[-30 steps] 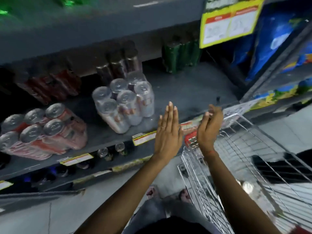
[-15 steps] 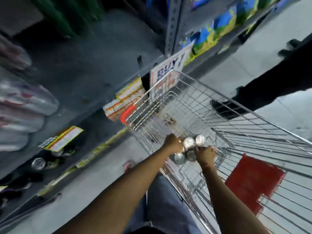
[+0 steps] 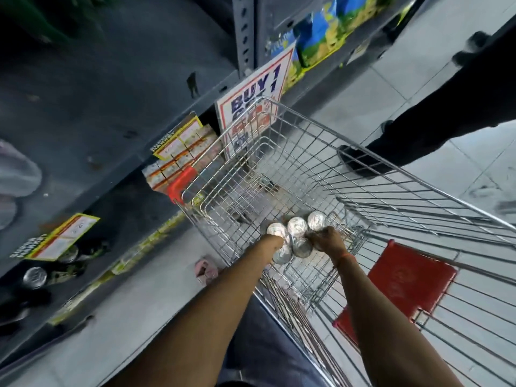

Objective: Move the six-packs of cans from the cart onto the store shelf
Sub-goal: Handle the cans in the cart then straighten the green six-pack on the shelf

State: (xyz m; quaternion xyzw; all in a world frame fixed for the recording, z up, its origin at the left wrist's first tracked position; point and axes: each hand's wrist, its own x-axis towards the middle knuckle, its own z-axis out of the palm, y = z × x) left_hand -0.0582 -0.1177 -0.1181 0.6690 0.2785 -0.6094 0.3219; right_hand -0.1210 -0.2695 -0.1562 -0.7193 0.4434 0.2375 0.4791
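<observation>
Both my arms are reaching down into the cart (image 3: 363, 174), and my grip is on the six-pack (image 3: 294, 236) sitting low inside it, toward the near-left corner. Left hand (image 3: 275, 241) is pressed against the pack's left side, right hand (image 3: 326, 241) is wrapped over its right side, so the pack is clamped between the two. I can see the silver can tops facing up; a couple of them are hidden under my hands. Can't tell if the pack is off the cart bottom or resting on it.

To the right of my right arm there's a red flap (image 3: 399, 286) on the cart's wire seat panel. Just left of the cart, down on the floor, my foot (image 3: 206, 270) is poking out.

Further out, the cart's red corner bumper (image 3: 181, 185) sits right by the shelf (image 3: 111, 88) edge with its price tags (image 3: 178, 143). A "BUY 1" sign (image 3: 259, 101) stands behind the cart's far corner. Another person's dark leg and shoe (image 3: 360, 160) is on the far right side.
</observation>
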